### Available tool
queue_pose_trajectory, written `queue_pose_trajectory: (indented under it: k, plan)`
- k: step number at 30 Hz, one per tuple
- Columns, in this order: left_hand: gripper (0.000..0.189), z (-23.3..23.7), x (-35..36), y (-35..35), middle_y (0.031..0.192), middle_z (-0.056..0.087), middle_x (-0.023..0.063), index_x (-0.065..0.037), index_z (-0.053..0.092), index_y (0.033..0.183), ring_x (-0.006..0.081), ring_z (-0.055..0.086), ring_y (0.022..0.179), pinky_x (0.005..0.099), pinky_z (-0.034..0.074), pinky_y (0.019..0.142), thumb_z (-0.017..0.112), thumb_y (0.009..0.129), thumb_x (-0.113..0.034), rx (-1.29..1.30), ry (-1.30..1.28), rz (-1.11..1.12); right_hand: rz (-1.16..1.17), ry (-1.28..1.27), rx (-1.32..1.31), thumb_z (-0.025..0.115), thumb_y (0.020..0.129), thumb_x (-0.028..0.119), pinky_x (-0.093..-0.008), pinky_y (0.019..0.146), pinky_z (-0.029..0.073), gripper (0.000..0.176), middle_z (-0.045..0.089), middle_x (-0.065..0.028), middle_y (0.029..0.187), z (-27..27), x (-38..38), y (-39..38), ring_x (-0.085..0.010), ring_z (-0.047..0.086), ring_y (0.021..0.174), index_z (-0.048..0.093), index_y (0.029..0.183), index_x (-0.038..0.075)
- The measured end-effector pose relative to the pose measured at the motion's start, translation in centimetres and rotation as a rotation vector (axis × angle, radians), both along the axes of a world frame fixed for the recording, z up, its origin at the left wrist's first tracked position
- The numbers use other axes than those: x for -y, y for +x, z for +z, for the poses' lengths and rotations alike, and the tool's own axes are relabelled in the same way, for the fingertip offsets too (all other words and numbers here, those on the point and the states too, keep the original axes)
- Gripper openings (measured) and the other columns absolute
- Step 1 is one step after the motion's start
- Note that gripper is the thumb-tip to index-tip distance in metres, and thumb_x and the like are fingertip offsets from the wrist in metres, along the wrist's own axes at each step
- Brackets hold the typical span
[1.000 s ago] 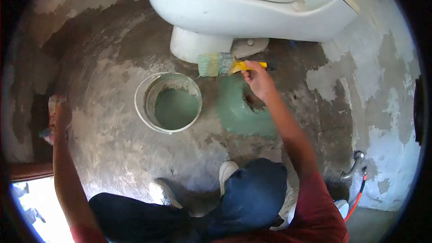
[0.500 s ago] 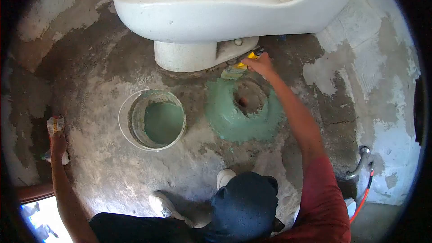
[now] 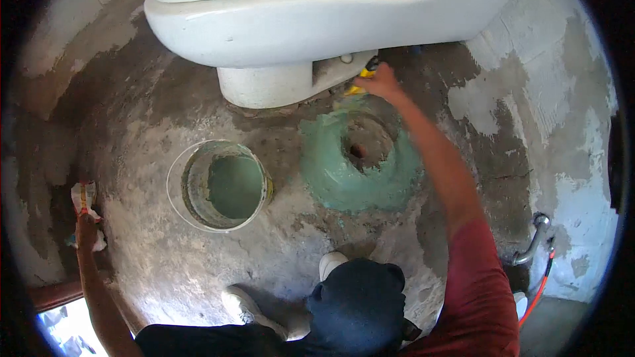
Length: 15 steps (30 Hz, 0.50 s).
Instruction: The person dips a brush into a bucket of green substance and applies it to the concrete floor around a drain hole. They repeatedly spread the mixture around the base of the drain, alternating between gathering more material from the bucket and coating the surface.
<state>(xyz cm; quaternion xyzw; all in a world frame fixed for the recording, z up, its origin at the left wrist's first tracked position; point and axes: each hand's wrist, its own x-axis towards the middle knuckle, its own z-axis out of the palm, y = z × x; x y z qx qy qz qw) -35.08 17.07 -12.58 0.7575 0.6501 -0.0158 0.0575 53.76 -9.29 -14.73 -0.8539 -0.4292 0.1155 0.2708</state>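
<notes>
My right hand (image 3: 378, 82) is closed around a paintbrush (image 3: 362, 84) with a yellow and black handle. Its blurred bristles reach down to the far edge of a green coating (image 3: 331, 188) on the floor. This coating rings a rough raised mound with a drain hole (image 3: 358, 151) in it. Left of it stands a bucket (image 3: 195, 208) with green liquid inside and a wire handle lying over its side. At the far left, my left hand (image 3: 86, 230) grips a crumpled white bag with red and yellow print (image 3: 83, 196); its fingers are small and partly hidden.
A white toilet (image 3: 264, 30) stands just beyond the coating. On the right are a metal pipe (image 3: 532, 241) and a red hose (image 3: 537, 295) by the wall. White shoes (image 3: 241, 305) and a dark cap-like shape (image 3: 357, 304) are at the bottom.
The brush has moved slightly away from me along the far edge of the coating, and its handle is steeper. The view has shifted a little; my left hand stays at the bag.
</notes>
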Motion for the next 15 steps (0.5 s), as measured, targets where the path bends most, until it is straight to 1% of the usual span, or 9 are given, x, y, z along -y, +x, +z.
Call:
queue_pose_trajectory:
  k: [3,6,9,12,13,15]
  plan:
    - [0.024,0.0,0.1,0.3,0.084,0.059,0.0234,0.002,0.054,0.084,0.0411,0.058,0.085,0.0463,0.045,0.069,0.047,0.087,-0.02,-0.047,0.179,-0.208,-0.05,-0.05,-0.093,0.08,0.055,0.036,-0.036,0.062,0.051,0.051,0.065,-0.0181,0.073,-2.9,-1.9,-1.2,-0.0258,0.065,0.069,0.061,0.076,-0.007]
    - [0.025,3.9,3.2,6.6,0.085,0.06,0.0236,0.002,0.054,0.084,0.0414,0.058,0.085,0.0474,0.045,0.069,0.044,0.088,-0.019,-0.038,0.018,-0.011,0.069,-0.096,0.079,0.077,0.057,0.038,-0.0377,0.069,0.052,0.052,0.065,-0.0201,0.081,-2.6,-1.8,-1.2,-0.0293,0.065,0.078,0.062,0.08,-0.006]
    - [0.025,3.1,1.9,4.7,0.086,0.06,0.0237,0.003,0.055,0.085,0.0413,0.058,0.085,0.047,0.045,0.069,0.044,0.089,-0.02,-0.109,-0.041,0.009,-0.091,-0.128,0.256,0.076,0.057,0.043,-0.0398,0.078,0.05,0.056,0.063,-0.0223,0.09,-2.7,-0.2,0.7,-0.0327,0.061,0.09,0.062,0.079,-0.006]
    - [0.023,2.2,1.6,3.0,0.086,0.06,0.0235,0.002,0.056,0.086,0.0413,0.058,0.085,0.0473,0.045,0.07,0.045,0.089,-0.018,-0.109,-0.03,0.038,-0.118,-0.266,0.152,0.074,0.056,0.046,-0.0416,0.084,0.048,0.06,0.059,-0.026,0.098,1.1,1.1,1.3,-0.0345,0.057,0.099,0.061,0.077,-0.008]
    - [0.021,1.4,1.1,1.8,0.082,0.057,0.0191,0.003,0.055,0.084,0.0337,0.056,0.076,0.0434,0.044,0.064,0.045,0.089,-0.015,-0.078,0.012,0.008,-0.119,-0.152,0.236,0.074,0.056,0.044,-0.0396,0.076,0.051,0.058,0.063,-0.0224,0.086,-0.6,1.2,2.7,-0.0308,0.063,0.085,0.061,0.074,-0.009]
    - [0.017,-0.2,-0.1,-0.8,0.074,0.05,0.0101,0.005,0.052,0.08,0.0185,0.051,0.058,0.0354,0.042,0.051,0.045,0.088,-0.008,-0.02,0.098,-0.051,-0.168,-0.131,0.104,0.073,0.058,0.043,-0.0381,0.069,0.051,0.053,0.064,-0.0182,0.076,1.1,0.7,1.2,-0.0273,0.064,0.072,0.062,0.072,-0.008]
